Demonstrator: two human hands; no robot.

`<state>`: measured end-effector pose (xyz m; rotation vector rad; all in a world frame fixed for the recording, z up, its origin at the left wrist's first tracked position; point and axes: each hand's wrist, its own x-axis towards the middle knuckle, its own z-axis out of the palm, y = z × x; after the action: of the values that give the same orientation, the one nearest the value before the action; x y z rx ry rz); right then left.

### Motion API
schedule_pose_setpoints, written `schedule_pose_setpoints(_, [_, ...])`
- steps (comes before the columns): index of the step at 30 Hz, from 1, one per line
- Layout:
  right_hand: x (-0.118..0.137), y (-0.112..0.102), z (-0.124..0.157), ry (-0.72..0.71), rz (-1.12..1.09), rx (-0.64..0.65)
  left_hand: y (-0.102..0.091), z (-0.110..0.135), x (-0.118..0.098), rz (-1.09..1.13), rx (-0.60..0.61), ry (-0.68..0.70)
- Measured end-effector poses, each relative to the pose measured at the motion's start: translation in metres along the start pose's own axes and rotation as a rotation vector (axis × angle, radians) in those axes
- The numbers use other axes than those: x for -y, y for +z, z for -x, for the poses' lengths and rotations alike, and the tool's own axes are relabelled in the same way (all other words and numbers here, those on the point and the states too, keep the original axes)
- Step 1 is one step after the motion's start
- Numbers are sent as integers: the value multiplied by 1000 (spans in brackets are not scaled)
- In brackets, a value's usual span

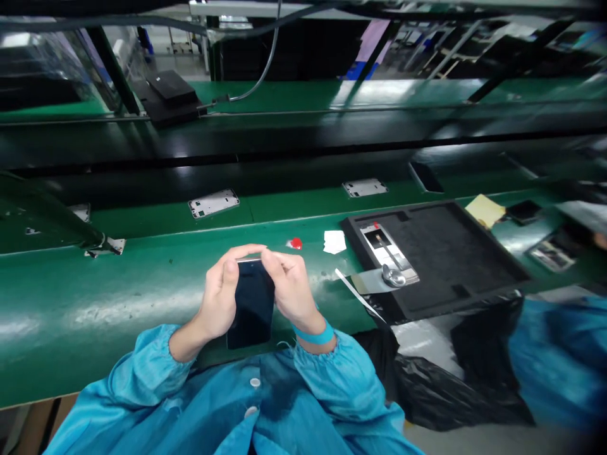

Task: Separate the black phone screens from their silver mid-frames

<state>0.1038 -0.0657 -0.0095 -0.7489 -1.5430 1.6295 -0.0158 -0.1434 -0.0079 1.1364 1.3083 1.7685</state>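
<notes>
A dark phone (251, 309) with a black glass face is held upright between both hands over the green bench (118, 297). My left hand (220, 297) wraps its left side, thumb on the glass. My right hand (291, 287) pinches its top right corner with curled fingers. A blue wrist strap (315, 335) circles my right wrist. Blue smock sleeves cover both forearms.
A black foam tray (455, 253) at right carries a silver phone frame (386, 253) and a small metal tool (392, 275). A red bit (294, 243), a white scrap (334, 241) and a yellow note (484, 210) lie nearby. Metal frames (213, 203) (364, 187) rest on the conveyor. Black bags (441, 379) hang lower right.
</notes>
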Motion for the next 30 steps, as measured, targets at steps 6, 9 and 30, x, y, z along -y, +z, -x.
schedule_pose_setpoints(6, [-32, -13, 37, -14, 123, 415, -14, -10, -31, 555, 26, -190])
schedule_pose_setpoints(9, [-36, -16, 57, -144, 221, 479, -19, -9, -48, 609, 20, -134])
schedule_pose_setpoints(30, [-64, -3, 64, -242, 94, 415, -17, 8, -44, 549, 157, 53])
